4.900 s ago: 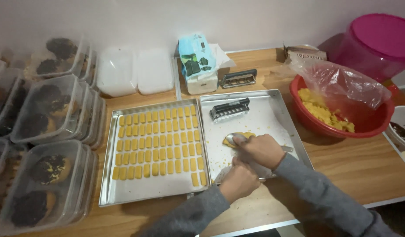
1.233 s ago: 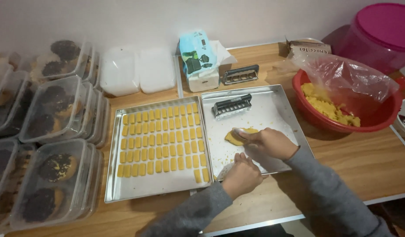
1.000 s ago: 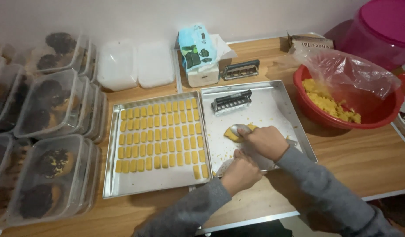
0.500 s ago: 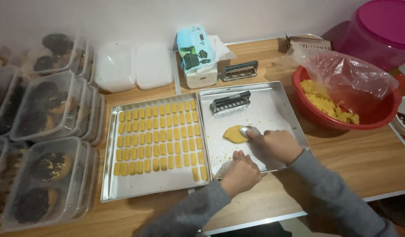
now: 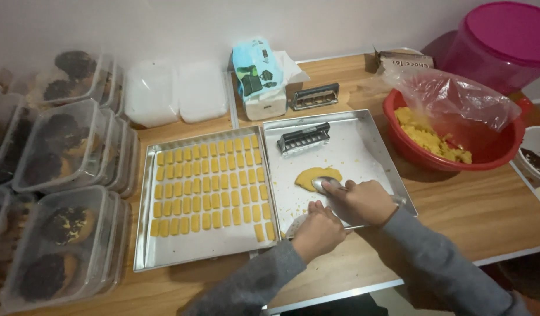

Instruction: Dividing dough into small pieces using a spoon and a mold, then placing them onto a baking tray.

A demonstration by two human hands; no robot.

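Our right hand (image 5: 363, 202) grips a spoon (image 5: 323, 185), fingers closed, pressing the dough patty (image 5: 316, 175). Left hand (image 5: 318, 229) curled at tray edge (image 5: 398, 175), hold unclear. Comb cutter (image 5: 303, 139) just beyond; red bowl (image 5: 457, 158) right.

A single head-worn camera looks steeply down from above and slightly in front of the wooden table (image 5: 492, 222), close enough that two metal baking trays (image 5: 372, 131) fill the centre

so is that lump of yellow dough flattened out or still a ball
Flattened. The yellow dough lies as a low, spread oval patch on the right tray, with the spoon in the right hand pressing its near edge.
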